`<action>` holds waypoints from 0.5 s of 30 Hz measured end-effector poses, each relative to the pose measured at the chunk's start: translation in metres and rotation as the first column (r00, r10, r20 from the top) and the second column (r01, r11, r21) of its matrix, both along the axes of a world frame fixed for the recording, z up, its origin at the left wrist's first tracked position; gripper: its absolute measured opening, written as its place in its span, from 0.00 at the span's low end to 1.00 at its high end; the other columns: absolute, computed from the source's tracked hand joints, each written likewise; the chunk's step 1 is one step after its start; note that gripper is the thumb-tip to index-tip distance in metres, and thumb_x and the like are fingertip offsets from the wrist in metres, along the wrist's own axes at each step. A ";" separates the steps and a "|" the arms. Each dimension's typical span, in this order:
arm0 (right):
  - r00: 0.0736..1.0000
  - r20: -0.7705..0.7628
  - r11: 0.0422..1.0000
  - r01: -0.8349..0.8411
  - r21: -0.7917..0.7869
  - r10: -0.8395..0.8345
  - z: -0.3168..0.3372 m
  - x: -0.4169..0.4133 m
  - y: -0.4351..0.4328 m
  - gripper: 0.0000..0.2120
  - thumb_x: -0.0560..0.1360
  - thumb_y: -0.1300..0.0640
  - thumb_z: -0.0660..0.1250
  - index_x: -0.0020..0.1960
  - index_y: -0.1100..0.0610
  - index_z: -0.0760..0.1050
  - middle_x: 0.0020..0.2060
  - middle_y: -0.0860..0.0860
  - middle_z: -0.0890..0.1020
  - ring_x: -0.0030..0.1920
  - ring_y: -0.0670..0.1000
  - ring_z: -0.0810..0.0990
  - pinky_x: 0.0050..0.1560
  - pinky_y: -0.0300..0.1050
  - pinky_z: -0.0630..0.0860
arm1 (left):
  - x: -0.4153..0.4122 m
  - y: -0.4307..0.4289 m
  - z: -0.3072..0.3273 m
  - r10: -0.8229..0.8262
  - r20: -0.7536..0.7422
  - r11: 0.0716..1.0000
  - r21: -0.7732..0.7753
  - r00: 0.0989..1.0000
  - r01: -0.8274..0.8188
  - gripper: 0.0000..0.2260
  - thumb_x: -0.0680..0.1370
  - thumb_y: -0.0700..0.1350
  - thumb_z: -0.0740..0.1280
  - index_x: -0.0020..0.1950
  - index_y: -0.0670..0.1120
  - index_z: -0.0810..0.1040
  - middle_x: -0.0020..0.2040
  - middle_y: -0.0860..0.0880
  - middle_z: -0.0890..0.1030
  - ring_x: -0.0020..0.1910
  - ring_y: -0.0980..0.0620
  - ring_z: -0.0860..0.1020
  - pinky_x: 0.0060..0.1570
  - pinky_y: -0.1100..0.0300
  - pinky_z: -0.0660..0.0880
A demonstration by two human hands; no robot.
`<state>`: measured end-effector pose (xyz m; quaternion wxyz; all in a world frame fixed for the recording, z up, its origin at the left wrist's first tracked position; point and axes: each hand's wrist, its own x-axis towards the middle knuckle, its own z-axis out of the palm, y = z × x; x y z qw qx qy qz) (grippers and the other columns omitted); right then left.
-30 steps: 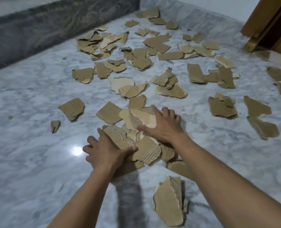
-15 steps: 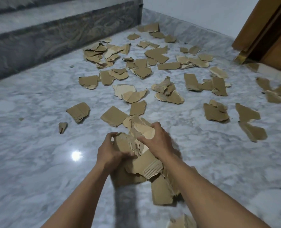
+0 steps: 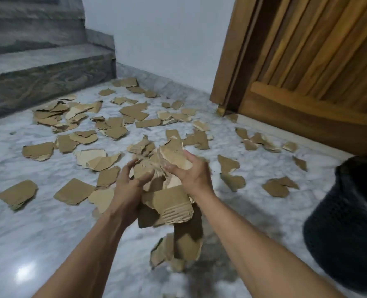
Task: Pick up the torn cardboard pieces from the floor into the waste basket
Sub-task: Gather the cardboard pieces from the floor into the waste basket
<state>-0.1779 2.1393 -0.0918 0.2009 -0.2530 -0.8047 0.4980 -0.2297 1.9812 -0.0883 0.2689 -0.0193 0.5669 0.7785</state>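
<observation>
Between both hands I hold a bundle of torn brown cardboard pieces [image 3: 167,203] lifted off the white marble floor [image 3: 38,233]. My left hand [image 3: 128,188] grips its left side, my right hand [image 3: 189,171] clasps the top and right side. A few blurred pieces [image 3: 176,248] hang or drop below the bundle. Many more torn pieces [image 3: 113,123] lie scattered over the floor ahead. The black waste basket [image 3: 348,222] stands at the right edge, about an arm's length right of my hands.
Grey stone steps [image 3: 45,67] rise at the back left. A wooden door and frame [image 3: 307,67] fill the back right, with a white wall [image 3: 163,39] between them. More scraps [image 3: 275,186] lie between my hands and the basket.
Both hands closed on the gathered pile and raised it off the floor. My view lifted and turned right, bringing the door and the black basket into sight.
</observation>
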 end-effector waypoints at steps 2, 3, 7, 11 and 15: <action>0.999 -0.014 0.993 0.049 0.105 -0.048 0.035 0.026 0.039 0.37 0.69 0.42 0.80 0.73 0.55 0.74 0.71 0.52 0.77 0.72 0.50 0.73 0.64 0.37 0.68 | 0.018 0.039 0.028 -0.090 -0.088 0.995 0.027 0.992 0.092 0.29 0.74 0.32 0.74 0.68 0.56 0.71 0.56 0.45 0.82 0.43 0.45 0.85 0.35 0.49 0.82; 0.997 -0.020 0.984 0.075 0.163 -0.073 0.055 0.041 0.060 0.36 0.69 0.42 0.79 0.72 0.54 0.75 0.70 0.52 0.78 0.72 0.51 0.74 0.63 0.38 0.69 | 0.029 0.061 0.042 -0.112 -0.138 0.992 0.038 0.984 0.119 0.32 0.72 0.29 0.74 0.68 0.55 0.71 0.57 0.45 0.81 0.44 0.46 0.85 0.39 0.47 0.83; 0.978 -0.092 0.908 0.208 0.365 -0.187 0.131 0.105 0.140 0.35 0.68 0.40 0.79 0.70 0.54 0.77 0.66 0.53 0.81 0.66 0.52 0.78 0.61 0.45 0.75 | 0.074 0.154 0.097 -0.200 -0.247 0.962 0.132 0.948 0.237 0.37 0.69 0.27 0.74 0.70 0.55 0.71 0.60 0.45 0.79 0.56 0.43 0.82 0.51 0.42 0.82; 0.922 -0.206 0.781 0.387 0.491 -0.327 0.202 0.186 0.214 0.35 0.68 0.39 0.78 0.70 0.53 0.78 0.61 0.47 0.83 0.58 0.48 0.81 0.51 0.39 0.78 | 0.133 0.253 0.150 -0.248 -0.394 0.909 0.223 0.885 0.353 0.35 0.68 0.28 0.76 0.67 0.56 0.72 0.62 0.47 0.79 0.59 0.46 0.80 0.53 0.45 0.82; 0.818 -0.366 0.626 0.575 0.527 -0.444 0.226 0.268 0.270 0.34 0.68 0.39 0.78 0.69 0.53 0.78 0.59 0.46 0.84 0.56 0.43 0.81 0.53 0.34 0.77 | 0.201 0.331 0.182 -0.295 -0.498 0.837 0.277 0.816 0.472 0.33 0.69 0.27 0.74 0.66 0.52 0.69 0.58 0.49 0.79 0.56 0.52 0.80 0.50 0.54 0.83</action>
